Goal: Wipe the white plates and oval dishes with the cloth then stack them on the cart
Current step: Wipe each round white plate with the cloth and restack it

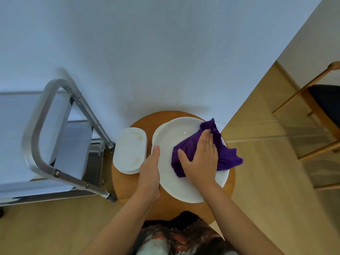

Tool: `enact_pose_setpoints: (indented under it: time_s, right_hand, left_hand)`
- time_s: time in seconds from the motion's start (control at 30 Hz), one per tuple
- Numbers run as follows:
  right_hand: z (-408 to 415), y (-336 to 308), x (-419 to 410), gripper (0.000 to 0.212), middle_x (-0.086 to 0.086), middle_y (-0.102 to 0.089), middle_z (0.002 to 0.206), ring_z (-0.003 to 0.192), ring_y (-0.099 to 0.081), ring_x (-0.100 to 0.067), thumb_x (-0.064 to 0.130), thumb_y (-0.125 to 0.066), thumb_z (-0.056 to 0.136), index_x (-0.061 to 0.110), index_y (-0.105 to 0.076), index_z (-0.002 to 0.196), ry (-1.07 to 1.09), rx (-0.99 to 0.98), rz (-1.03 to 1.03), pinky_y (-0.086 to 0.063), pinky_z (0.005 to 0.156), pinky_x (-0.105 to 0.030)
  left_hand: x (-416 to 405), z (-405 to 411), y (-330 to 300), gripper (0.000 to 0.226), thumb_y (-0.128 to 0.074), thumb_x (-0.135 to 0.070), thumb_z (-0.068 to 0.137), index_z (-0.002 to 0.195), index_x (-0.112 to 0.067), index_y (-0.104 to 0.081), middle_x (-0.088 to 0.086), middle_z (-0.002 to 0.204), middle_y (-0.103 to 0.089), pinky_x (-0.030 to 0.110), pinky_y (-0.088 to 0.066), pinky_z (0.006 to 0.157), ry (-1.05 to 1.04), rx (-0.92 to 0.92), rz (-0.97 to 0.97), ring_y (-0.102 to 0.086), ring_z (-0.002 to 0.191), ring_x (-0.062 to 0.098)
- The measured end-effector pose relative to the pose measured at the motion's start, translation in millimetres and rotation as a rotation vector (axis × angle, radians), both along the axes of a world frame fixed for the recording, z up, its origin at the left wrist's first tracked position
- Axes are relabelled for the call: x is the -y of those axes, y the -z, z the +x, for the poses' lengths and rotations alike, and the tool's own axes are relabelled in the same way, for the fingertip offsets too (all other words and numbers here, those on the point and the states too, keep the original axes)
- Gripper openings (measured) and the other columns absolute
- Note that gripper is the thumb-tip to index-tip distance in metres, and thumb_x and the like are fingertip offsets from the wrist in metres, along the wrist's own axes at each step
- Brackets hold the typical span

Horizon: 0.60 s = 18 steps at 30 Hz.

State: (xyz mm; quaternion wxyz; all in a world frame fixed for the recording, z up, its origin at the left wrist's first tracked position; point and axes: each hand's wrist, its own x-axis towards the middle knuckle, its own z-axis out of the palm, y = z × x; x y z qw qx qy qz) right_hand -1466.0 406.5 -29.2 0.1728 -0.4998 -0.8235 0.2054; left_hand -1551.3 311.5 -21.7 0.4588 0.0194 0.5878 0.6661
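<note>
Right hand (199, 159) lay flat, fingers straight, pressing purple cloth (206, 150) onto round white plate (176, 181). Left hand (150, 178) gripped plate's left rim, thumb on top. Plate sat on round wooden stool (128, 188). Stained oval dishes (128, 150) stacked just left of it. Metal cart (46, 137) stood beside stool, against wall.

Two bare forearms, no sleeves, watch or rings showing on left hand (150, 173) or right hand (201, 159); well behind the fingers, toward the wrists' near side, a printed garment (176, 238) in dark brown, rust and white
</note>
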Motion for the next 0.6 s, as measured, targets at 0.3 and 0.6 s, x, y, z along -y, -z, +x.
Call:
enact_pose_setpoints:
  time_s: [0.3,0.6]
  right_hand:
    - [-35,-31,5,0.072,-0.007,-0.037,0.149,0.137,-0.034,-0.020,0.033,-0.046,0.085,0.011,-0.021,0.149,-0.505,-0.103,-0.028,-0.022,0.115,-0.034]
    - [-24,-35,47,0.057,0.020,-0.046,0.138,0.130,-0.031,0.012,0.017,-0.045,0.082,0.025,-0.046,0.138,-0.693,-0.320,-0.321,-0.016,0.115,-0.021]
  left_hand:
    - [-6,-20,-23,0.025,-0.045,-0.048,0.094,0.105,-0.032,-0.063,0.004,0.104,-0.070,0.046,-0.054,0.090,-0.025,-0.069,-0.012,-0.065,0.101,0.025]
    - [0,-42,-27,0.047,-0.057,-0.051,0.086,0.110,-0.012,-0.066,0.008,0.094,-0.074,0.036,-0.056,0.079,-0.155,0.111,0.072,-0.070,0.091,0.024]
